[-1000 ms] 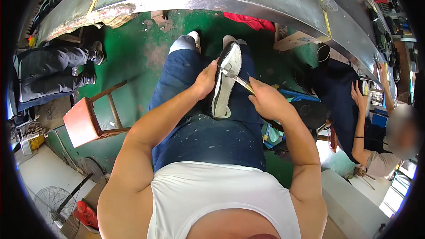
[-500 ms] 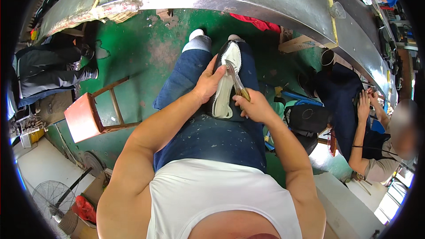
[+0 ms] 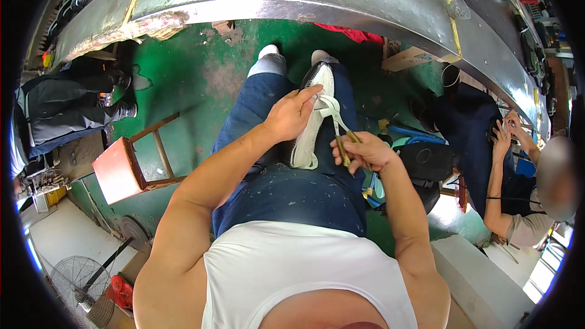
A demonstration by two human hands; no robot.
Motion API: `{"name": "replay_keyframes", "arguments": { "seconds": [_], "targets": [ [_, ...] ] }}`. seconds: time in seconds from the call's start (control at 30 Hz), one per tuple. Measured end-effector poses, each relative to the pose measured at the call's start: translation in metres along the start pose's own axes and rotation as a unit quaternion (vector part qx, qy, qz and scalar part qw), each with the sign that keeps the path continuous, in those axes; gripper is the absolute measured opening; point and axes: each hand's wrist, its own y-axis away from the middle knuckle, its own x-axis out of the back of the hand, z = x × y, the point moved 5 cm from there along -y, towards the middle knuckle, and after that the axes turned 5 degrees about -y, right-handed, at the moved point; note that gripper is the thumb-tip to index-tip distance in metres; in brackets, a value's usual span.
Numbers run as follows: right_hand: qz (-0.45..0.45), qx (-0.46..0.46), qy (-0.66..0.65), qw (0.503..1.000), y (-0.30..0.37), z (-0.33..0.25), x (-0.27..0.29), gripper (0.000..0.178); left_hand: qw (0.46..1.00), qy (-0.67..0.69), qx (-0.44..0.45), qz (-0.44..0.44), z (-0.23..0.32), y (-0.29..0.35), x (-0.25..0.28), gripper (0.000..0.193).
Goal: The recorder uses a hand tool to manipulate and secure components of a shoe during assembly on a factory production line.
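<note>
An upturned shoe [image 3: 309, 136], dark at the sides with a white underside, lies lengthwise on my right thigh. My left hand [image 3: 291, 114] rests over its left edge, fingers closed and the fingertips drawn together beside the jaws of a pair of metal pincers [image 3: 334, 111]. Whatever those fingertips pinch is too small to make out. My right hand [image 3: 364, 152] grips the pincers by the brownish handles, which are spread apart. The jaws sit over the middle of the white underside.
A long metal-topped bench [image 3: 262, 9] curves across the front. On the left stand a reddish stool [image 3: 120, 170] and a wire fan [image 3: 76, 277]. A co-worker [image 3: 509, 189] sits at the right, near a black bag [image 3: 425, 159]. Red cloth [image 3: 353, 33] hangs beneath the bench.
The pincers have turned and their handles have spread apart in my right hand, which has shifted right and slightly down. My left hand has moved over the underside, fingertips now at the jaws.
</note>
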Motion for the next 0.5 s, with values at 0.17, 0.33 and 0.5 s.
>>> {"name": "replay_keyframes", "arguments": {
  "seconds": [0.17, 0.33, 0.5],
  "targets": [
    [0.151, 0.151, 0.234, 0.948, 0.002, -0.042, -0.002, 0.046, 0.994, -0.039, 0.034, -0.093, 0.015, -0.003, 0.0, 0.047],
    [0.18, 0.094, 0.442, 0.874, -0.031, -0.086, -0.001, 0.052, 0.998, 0.053, 0.029, 0.019, 0.004, 0.001, -0.007, 0.066],
    [0.139, 0.216, 0.613, 0.747, -0.025, -0.068, -0.016, 0.045, 0.983, 0.088, 0.155, -0.043, -0.009, -0.002, -0.007, 0.072]
  ]
}}
